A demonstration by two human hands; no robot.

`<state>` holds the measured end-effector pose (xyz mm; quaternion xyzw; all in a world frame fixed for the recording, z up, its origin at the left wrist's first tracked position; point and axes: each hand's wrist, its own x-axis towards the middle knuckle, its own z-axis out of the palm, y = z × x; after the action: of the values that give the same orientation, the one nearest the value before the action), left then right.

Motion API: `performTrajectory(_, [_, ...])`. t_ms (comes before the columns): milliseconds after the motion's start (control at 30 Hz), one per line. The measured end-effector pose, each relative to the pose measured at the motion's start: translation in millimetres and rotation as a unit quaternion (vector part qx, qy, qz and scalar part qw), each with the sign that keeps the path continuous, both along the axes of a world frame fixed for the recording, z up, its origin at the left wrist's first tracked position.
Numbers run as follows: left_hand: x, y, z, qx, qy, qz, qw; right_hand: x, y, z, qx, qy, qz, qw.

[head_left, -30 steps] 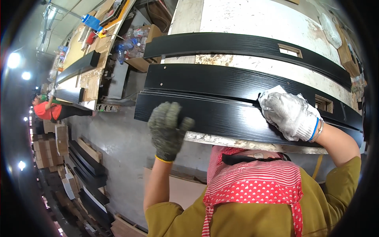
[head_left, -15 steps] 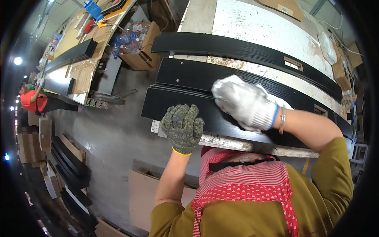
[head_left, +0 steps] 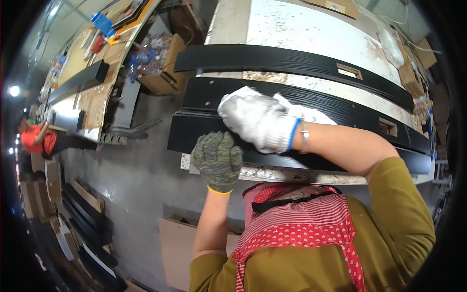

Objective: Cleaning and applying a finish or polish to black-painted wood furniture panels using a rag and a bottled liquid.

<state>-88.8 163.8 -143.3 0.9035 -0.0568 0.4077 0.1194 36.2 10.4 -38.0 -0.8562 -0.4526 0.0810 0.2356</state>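
Observation:
My left hand [head_left: 217, 160], in a grey-green knit glove with a yellow cuff, is closed over the front edge of the nearest black board [head_left: 187, 130], close to its left end. My right hand [head_left: 265, 121] wears a white glove with a blue cuff. It presses a white cloth [head_left: 314, 115] onto the boards, right of my left hand; part of the cloth trails out toward my wrist. Directly behind lies another black board [head_left: 194, 92] with small holes and a rectangular slot. Farther back is a third black board [head_left: 272, 58], also slotted.
The boards lie on a paint-stained white workbench [head_left: 301, 24]. A cardboard box [head_left: 168, 73] of plastic bottles stands beyond its left end. At far left, a person in a red top [head_left: 36, 138] is beside another table [head_left: 92, 95]. More black boards [head_left: 87, 209] are stacked lower left.
My right hand has slid left along the boards with the cloth, nearer to my left hand. My left hand keeps its place on the board's edge. The whole view has shifted slightly.

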Motion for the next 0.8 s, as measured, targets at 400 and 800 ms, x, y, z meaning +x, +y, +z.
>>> performTrajectory(400, [12.7, -42.3, 84.0, -0.024, 0.163, -0.094, 0.982, -64.8, -223.9, 25.5, -0.106, -0.073, -0.16, 0.979])
performTrajectory(800, [34.1, -131.4, 99.8, 0.111, 0.367, -0.205, 0.901, -124.8, -356.7, 36.5, -0.14, -0.108, -0.437, 0.882])
